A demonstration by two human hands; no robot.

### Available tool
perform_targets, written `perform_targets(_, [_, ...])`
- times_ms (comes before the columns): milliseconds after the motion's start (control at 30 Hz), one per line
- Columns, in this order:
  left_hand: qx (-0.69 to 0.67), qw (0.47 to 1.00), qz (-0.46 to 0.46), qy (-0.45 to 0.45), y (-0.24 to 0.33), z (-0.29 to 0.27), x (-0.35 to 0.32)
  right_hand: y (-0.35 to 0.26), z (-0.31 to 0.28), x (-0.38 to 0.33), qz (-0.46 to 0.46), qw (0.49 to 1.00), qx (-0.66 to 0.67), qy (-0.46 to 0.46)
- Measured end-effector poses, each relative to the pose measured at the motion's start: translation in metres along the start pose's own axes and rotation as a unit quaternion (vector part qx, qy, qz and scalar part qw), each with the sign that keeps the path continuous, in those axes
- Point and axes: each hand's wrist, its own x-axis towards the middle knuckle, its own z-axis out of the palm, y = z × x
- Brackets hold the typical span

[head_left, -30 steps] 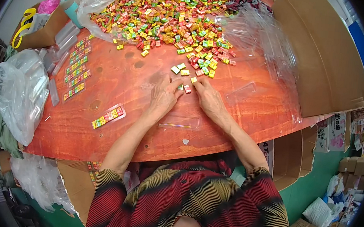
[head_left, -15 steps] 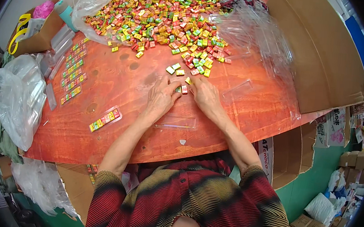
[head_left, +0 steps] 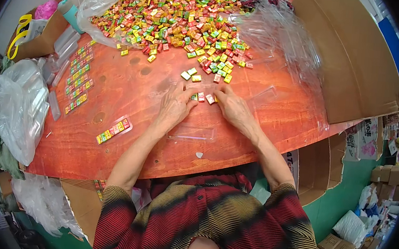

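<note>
My left hand (head_left: pixel 176 104) curls its thumb and fingers around a small green box (head_left: pixel 194 97), partly hidden by the fingertips. Right beside that box lies a small red-and-white box (head_left: pixel 201 97). Across a narrow gap, my right hand (head_left: pixel 231 108) pinches a small yellow box (head_left: pixel 216 99), with another red-and-white box (head_left: pixel 210 99) against it. Just beyond the hands sit a few loose green and yellow boxes (head_left: pixel 192 71). A clear plastic tray (head_left: pixel 191 138) lies on the red table between my forearms.
A large heap of small coloured boxes (head_left: pixel 171 17) covers the far table. At left are a filled tray (head_left: pixel 113 130), several filled rows (head_left: pixel 78 78) and a clear plastic bag (head_left: pixel 16 108). Clear wrappers (head_left: pixel 283 37) and a tall cardboard box (head_left: pixel 350 57) stand at right.
My right hand has moved slightly nearer, bringing a yellow box and a red-and-white box down beside the ones at my left hand. The left hand stays almost in place.
</note>
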Motion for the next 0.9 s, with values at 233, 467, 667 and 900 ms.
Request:
perform_targets(233, [0.024, 1.0, 0.006, -0.017, 0.005, -0.001, 0.001, -0.006, 0.014, 0.004, -0.049, 0.996, 0.064, -0.027])
perform_targets(467, [0.017, 0.999, -0.018, -0.034, 0.003, -0.003, -0.001, -0.014, 0.02, 0.009, -0.097, 0.992, 0.086, 0.003])
perform_targets(667, [-0.03, 0.999, 0.03, -0.02, -0.007, -0.009, -0.007, -0.016, 0.006, 0.009, -0.098, 0.994, 0.051, -0.013])
perform_targets(900, [-0.064, 0.996, -0.02, -0.067, -0.008, -0.016, -0.01, 0.03, 0.005, 0.031, 0.062, 0.989, -0.061, 0.124])
